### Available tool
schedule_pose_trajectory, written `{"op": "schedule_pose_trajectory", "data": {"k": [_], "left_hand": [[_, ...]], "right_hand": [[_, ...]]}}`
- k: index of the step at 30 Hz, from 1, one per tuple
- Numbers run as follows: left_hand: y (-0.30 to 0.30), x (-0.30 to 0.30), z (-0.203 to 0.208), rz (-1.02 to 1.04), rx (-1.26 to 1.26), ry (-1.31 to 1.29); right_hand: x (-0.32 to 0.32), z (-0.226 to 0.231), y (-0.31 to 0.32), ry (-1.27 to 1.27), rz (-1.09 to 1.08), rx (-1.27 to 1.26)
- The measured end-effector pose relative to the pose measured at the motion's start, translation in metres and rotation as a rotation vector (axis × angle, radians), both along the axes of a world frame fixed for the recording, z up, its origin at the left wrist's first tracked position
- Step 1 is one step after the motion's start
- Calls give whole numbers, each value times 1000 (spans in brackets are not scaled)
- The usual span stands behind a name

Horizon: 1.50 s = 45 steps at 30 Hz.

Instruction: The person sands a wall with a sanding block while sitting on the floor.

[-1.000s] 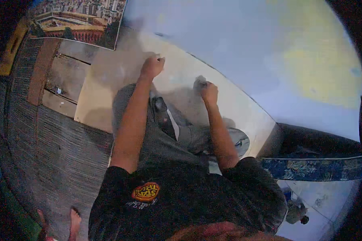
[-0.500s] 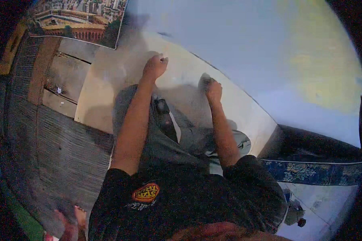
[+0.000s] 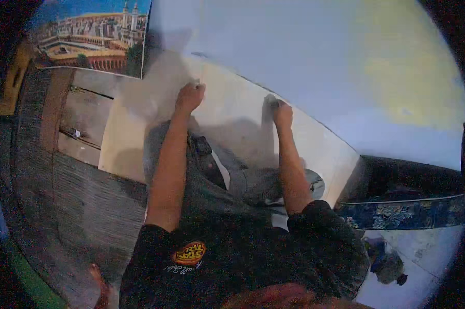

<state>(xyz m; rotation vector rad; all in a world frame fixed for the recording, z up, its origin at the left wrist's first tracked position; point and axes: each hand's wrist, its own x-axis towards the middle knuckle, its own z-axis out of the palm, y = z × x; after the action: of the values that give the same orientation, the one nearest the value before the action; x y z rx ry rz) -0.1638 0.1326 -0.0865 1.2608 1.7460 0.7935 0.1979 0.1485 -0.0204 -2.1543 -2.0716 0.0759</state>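
Observation:
Both my arms reach forward over my lap. My left hand [image 3: 191,97] is closed, fingers curled in, held over a pale cream surface; whatever it may pinch is too small to make out. Farther right, my right hand [image 3: 283,115] is closed too, and any thing in it is hidden. Dark shadows fall on the cream surface [image 3: 227,87] beside both hands. Below them, my legs in dark grey trousers [image 3: 243,180] are folded. A dark item with a white strip [image 3: 215,162] shows between my forearms; its kind is unclear.
A cityscape poster [image 3: 96,41] hangs at the upper left, above a ribbed dark mat [image 3: 88,216]. Another person's bare limb [image 3: 101,288] shows at the lower left. Rightward lie a blue patterned band [image 3: 397,213] and a crumpled dark cloth [image 3: 388,267]. A pale wall [image 3: 294,46] rises ahead.
The view has shifted, showing more of the poster. My left hand sits slightly lower and left in view, my right slightly right; both stay closed. Less of the other person's limbs shows.

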Motion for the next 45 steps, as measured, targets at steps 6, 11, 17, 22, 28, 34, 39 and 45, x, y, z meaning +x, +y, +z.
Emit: {"op": "schedule_pose_trajectory", "data": {"k": [6, 11, 17, 22, 28, 34, 39, 45], "left_hand": [[-5, 4, 23, -126, 22, 110], [-7, -23, -11, -2, -35, -59], [-12, -12, 28, -54, -31, -74], [-13, -13, 32, -61, 10, -53], [-8, -15, 15, -117, 23, -32], [-11, -24, -18, -159, 280, 38], [-8, -12, -27, -167, 402, 121], [-1, -20, -23, -53, -126, -339]], "right_hand": [[-74, 10, -35, -87, 194, -186], [-89, 71, -36, 304, 163, -149], [22, 26, -57, -64, -62, 42], [0, -12, -55, -37, -196, -151], [-85, -1, -52, 71, -80, -189], [-51, 2, -55, 93, 88, -12], [-31, 16, -70, -70, -185, -150], [-85, 30, -76, 85, -98, -217]]}}
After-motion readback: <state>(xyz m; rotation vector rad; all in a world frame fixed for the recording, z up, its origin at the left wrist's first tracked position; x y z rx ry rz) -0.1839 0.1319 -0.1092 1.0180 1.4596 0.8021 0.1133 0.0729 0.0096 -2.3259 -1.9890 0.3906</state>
